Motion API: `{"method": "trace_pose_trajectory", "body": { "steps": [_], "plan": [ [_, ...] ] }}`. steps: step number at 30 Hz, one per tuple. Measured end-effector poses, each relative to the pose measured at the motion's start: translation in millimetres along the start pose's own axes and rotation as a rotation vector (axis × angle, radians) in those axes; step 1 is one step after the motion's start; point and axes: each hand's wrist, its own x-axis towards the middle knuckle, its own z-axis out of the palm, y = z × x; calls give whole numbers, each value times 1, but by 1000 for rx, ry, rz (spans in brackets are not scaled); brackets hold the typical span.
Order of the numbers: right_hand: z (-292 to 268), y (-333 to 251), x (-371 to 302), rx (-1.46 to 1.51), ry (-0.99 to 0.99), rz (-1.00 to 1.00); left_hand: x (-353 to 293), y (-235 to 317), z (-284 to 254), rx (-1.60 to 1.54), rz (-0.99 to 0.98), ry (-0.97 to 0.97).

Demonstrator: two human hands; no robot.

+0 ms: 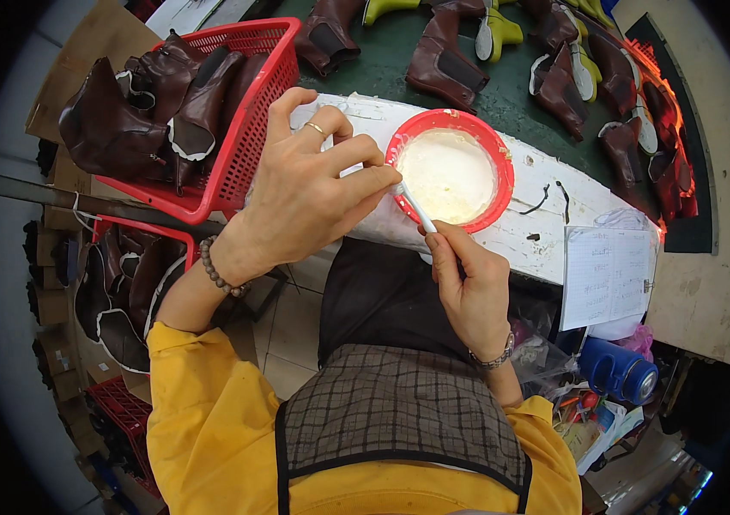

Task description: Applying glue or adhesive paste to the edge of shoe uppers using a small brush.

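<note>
My right hand grips a thin white brush. The brush tip sits at the near rim of a red bowl filled with white glue. My left hand is curled over the top edge of a dark brown boot piece that hangs down in front of my checked apron. Its fingertips reach the brush tip beside the bowl. The part of the boot piece under my left palm is hidden.
The bowl stands on a white glue-stained bench edge. A red basket of brown boot uppers is at the left, with another basket below it. More brown boots lie on the green belt beyond. A paper sheet and a blue bottle are at the right.
</note>
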Motion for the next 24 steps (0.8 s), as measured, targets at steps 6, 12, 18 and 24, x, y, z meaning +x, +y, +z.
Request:
{"method": "trace_pose_trajectory", "body": {
  "steps": [6, 12, 18, 24],
  "plan": [
    [-5, -3, 6, -144, -53, -48, 2, -1, 11, 194, 184, -58],
    [0, -4, 14, -265, -117, -107, -1, -9, 27, 236, 305, -122],
    [13, -11, 20, -360, -103, -78, 0, -14, 23, 171, 155, -65],
    [15, -3, 15, -432, -152, -71, 0, -31, 5, 378, 88, 245]
  ]
}}
